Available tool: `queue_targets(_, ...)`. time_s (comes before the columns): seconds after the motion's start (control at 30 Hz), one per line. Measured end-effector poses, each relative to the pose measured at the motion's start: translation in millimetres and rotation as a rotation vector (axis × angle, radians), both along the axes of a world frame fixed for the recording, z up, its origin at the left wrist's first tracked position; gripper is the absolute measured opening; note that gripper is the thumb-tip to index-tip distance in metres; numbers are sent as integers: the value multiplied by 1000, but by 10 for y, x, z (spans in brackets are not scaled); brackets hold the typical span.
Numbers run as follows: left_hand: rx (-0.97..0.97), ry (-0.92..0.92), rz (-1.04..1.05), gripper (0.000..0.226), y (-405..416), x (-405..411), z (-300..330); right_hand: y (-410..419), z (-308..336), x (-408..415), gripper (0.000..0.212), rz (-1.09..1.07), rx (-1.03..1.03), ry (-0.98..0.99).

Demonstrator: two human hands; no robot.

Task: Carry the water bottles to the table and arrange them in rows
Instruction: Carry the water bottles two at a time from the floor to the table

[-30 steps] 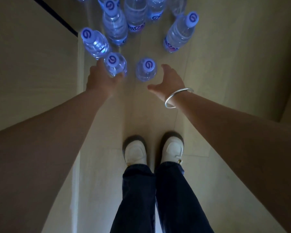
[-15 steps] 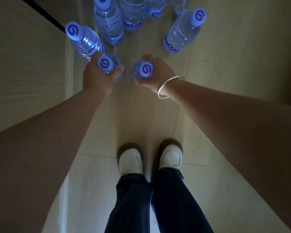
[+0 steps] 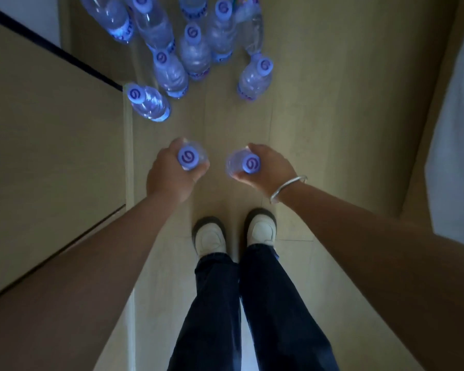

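- Below us, our left hand (image 3: 172,174) wraps its fingers round the neck of one bottle (image 3: 196,156), whose blue cap (image 3: 187,157) points up at us.
- Our right hand (image 3: 268,167) curls round a second bottle (image 3: 233,164) the same way, cap (image 3: 251,163) up; a silver bangle (image 3: 287,187) sits on that wrist.
- Both held bottles are clear plastic; they look to hold water, though we cannot tell how full they are from above.
- The two held bottles hang side by side, apart from each other, over the pale floor (image 3: 239,124) just ahead of our white shoes (image 3: 209,238).
- Further ahead a group of bottles stands on the floor, well apart from the held pair.
- We count at least seven in that group: nearest left one (image 3: 148,103) beside the cabinet (image 3: 51,124), one alone on the right (image 3: 253,81), one behind the nearest (image 3: 169,73), one in the middle (image 3: 194,52), and three more (image 3: 156,25) cut by the top edge or partly hidden.
- A clear shape (image 3: 252,30) at the back right may be another bottle; we cannot tell.
- The standing ones show water inside and blue caps where the tops are in view.
- No table is in view from here.
- Counted: two hands, two held bottles, two shoes, one bangle.
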State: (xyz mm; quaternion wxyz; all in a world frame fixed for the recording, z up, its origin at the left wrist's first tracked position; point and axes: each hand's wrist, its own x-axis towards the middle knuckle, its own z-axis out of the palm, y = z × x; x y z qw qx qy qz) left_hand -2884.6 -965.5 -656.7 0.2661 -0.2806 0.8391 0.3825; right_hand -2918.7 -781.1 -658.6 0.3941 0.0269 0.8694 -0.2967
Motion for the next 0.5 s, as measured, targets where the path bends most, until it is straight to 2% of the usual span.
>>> queue_targets(0.1, -19, 11, -120, 62, 88, 6, 550, 170, 598, 56, 66, -36, -13, 3)
queue_targets(0.17, -46, 61, -156, 64, 176, 2, 937, 310, 1033, 74, 61, -54, -10, 35)
queue_targets(0.3, -12, 85, -217, 61, 392, -106, 1750, 570, 2005, 138, 60, -209, -36, 135)
queue_targets(0.5, 75, 127, -415, 54, 844, -129, 3097, 966, 3418, 462, 43, -453, -38, 324)
